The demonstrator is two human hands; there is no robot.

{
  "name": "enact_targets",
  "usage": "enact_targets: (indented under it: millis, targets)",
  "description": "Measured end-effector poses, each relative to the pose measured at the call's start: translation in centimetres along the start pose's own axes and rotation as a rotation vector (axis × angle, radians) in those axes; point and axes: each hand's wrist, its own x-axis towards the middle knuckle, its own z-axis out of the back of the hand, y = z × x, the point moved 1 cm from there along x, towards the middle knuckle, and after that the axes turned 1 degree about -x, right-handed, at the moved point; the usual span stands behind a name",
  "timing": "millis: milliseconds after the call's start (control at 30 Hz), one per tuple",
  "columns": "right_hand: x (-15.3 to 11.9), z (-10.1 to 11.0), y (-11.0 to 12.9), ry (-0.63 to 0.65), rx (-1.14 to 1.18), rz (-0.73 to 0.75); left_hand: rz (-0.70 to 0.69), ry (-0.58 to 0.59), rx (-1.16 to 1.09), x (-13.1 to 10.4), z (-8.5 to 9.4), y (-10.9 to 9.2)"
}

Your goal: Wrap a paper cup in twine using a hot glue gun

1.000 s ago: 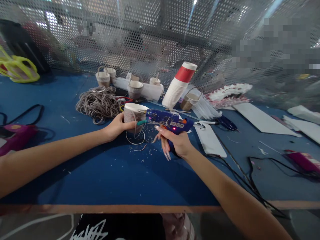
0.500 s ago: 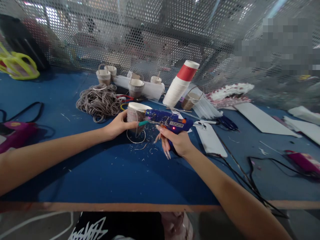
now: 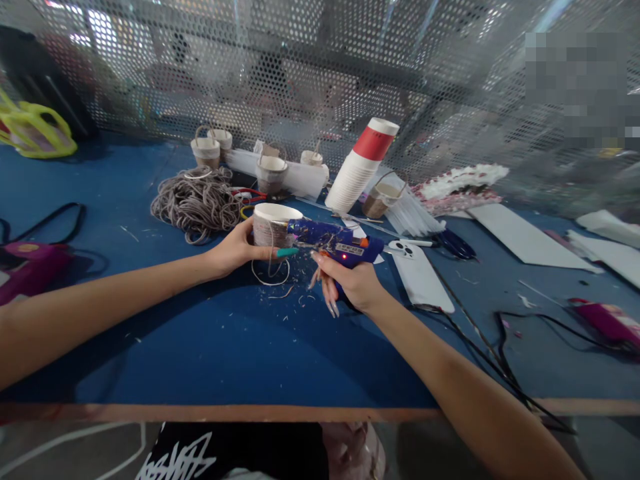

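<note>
My left hand (image 3: pixel 239 249) grips a white paper cup (image 3: pixel 275 212) wound with cord; its thumb, with a long teal nail, lies across the near side. A loop of the cord (image 3: pixel 271 283) hangs from the cup onto the blue table. My right hand (image 3: pixel 353 281) is wrapped around the handle of a blue hot glue gun (image 3: pixel 334 240) with a lit red light. The gun points left, and its nozzle is at the cup's right side; whether the tip touches is hard to make out. Strands of dried glue cling to the gun's barrel.
Behind the cup lie a heap of grey cord (image 3: pixel 197 203), cord-wrapped small cups (image 3: pixel 272 175) and a leaning stack of paper cups (image 3: pixel 361 167). To the right are a white phone (image 3: pixel 423 277), glue sticks (image 3: pixel 413 213) and black cables (image 3: pixel 480 350). A magenta glue gun (image 3: pixel 33 267) lies left.
Almost nothing differs. The glue gun's nozzle sits slightly further left against the cup's side, and the view has shifted a little.
</note>
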Motion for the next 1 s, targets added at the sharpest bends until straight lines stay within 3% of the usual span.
enact_targets:
  millis: [733, 1000]
  targets:
    - [0.0, 0.2, 0.4, 0.006, 0.035, -0.003, -0.002, 0.080, -0.183, 0.5, 0.8, 0.7]
    - [-0.1, 0.1, 0.4, 0.001, -0.012, -0.003, -0.027, 0.100, -0.126, 0.5, 0.6, 0.2]
